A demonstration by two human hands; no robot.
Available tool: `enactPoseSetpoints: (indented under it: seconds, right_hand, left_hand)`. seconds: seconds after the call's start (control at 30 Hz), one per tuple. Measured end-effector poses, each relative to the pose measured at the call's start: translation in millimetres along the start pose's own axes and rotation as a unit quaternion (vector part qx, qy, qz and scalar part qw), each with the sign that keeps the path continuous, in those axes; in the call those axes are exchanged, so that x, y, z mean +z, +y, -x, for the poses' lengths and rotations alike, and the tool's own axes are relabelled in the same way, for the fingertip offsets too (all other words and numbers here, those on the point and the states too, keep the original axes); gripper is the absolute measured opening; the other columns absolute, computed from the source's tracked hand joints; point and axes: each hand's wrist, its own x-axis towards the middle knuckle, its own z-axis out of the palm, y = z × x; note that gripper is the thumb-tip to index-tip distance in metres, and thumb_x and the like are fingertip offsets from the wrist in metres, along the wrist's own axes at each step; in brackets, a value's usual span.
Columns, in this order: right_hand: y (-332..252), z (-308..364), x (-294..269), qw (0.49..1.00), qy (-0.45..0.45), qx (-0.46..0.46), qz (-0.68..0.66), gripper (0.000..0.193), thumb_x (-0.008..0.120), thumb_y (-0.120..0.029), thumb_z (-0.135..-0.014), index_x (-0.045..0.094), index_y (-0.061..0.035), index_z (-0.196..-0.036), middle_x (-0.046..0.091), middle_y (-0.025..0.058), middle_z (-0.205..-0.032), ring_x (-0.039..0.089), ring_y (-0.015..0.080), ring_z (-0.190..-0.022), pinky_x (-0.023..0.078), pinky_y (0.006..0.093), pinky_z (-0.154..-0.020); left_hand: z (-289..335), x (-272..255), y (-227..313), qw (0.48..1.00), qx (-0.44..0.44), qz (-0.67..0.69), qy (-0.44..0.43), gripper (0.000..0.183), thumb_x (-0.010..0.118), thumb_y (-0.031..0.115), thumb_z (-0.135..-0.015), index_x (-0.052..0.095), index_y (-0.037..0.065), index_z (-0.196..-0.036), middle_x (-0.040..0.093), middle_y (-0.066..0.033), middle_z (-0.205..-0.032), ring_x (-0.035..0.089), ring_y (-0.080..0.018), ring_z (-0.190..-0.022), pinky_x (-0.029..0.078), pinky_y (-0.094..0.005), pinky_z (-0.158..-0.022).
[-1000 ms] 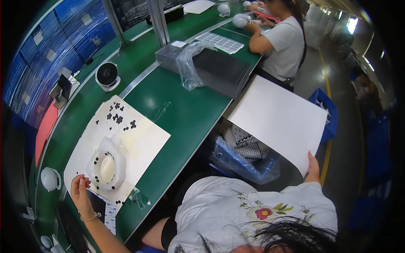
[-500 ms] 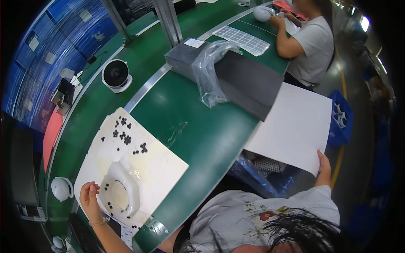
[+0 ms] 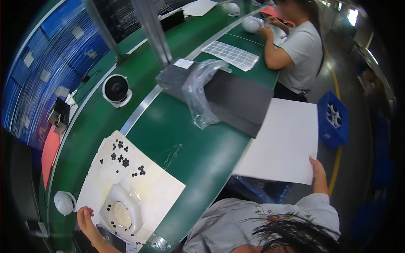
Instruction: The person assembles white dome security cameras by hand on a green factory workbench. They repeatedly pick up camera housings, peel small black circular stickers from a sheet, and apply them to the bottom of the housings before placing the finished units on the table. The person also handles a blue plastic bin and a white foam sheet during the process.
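My right hand grips the near right edge of a large white sheet, which extends past the table's edge. On the left, my left hand is raised beside a cream board, its fingers curled together; whatever they hold, if anything, is too small to make out. On that board stands a white ring-shaped piece with an open middle and a few black dots on it. Several small black round pieces lie in clusters on the board's far half.
A long dark grey box with clear plastic film over it sits on the green table. A white camera-like device stands far left, another near left. A co-worker sits far right, near a blue crate.
The view has shifted, so the table things appear lower. The white sheet has swung slightly nearer to me in my right hand. My left hand stays beside the board, fingers still curled.
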Motion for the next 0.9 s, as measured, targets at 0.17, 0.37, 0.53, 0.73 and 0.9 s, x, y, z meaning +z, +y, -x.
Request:
enactPoseSetpoints:
  seconds: [0.17,0.37,0.53,0.73,0.9]
  right_hand:
    - [35,42,45,1.0,-0.023,0.004,-0.008,0.035,0.057,-0.019,-0.083,0.05,0.002,-0.111,0.059,0.0133,-0.101,0.058,0.0235,-0.09,0.046,0.0373,-0.082]
    - [82,143,143,0.982,-0.024,0.095,-0.162,0.038,0.044,-0.022,-0.09,0.041,0.002,-0.119,0.051,0.0166,-0.115,0.051,0.0289,-0.104,0.04,0.0415,-0.092]
    - [142,182,191,0.957,-0.04,0.167,-0.235,0.042,0.042,-0.022,-0.09,0.036,0.0021,-0.123,0.045,0.0162,-0.124,0.042,0.0273,-0.115,0.033,0.0394,-0.098]
    - [107,178,149,0.965,-0.161,0.118,-0.171,0.038,0.041,-0.014,-0.09,0.036,0.0036,-0.123,0.045,0.0166,-0.123,0.047,0.0279,-0.111,0.036,0.0387,-0.098]
    - [97,196,159,0.959,-0.148,0.077,-0.227,0.04,0.041,-0.015,-0.091,0.034,0.0053,-0.124,0.043,0.0178,-0.125,0.041,0.0293,-0.117,0.032,0.0404,-0.101]
  left_hand:
    - [-5,7,-6,0.999,0.014,0.02,-0.023,0.018,0.048,0.015,-0.089,0.055,-0.002,-0.092,0.056,-0.0047,-0.08,0.051,-0.0107,-0.071,0.04,-0.0235,-0.064]
    - [11,8,11,0.99,0.091,-0.044,-0.096,0.018,0.048,0.015,-0.089,0.054,-0.002,-0.091,0.055,-0.004,-0.079,0.05,-0.0102,-0.07,0.039,-0.0217,-0.064]
    - [38,-27,11,0.986,0.069,-0.073,-0.13,0.015,0.056,0.007,-0.082,0.056,-0.002,-0.094,0.059,-0.0089,-0.088,0.053,-0.0165,-0.079,0.044,-0.0288,-0.073]
    - [58,-52,20,0.998,0.014,-0.015,-0.063,0.014,0.053,0.009,-0.085,0.057,-0.003,-0.09,0.059,-0.0072,-0.083,0.052,-0.0137,-0.075,0.043,-0.0262,-0.069]
    - [60,-52,12,0.998,0.025,0.001,-0.056,0.014,0.052,0.009,-0.086,0.057,-0.003,-0.091,0.059,-0.0084,-0.084,0.054,-0.0149,-0.078,0.044,-0.027,-0.074]
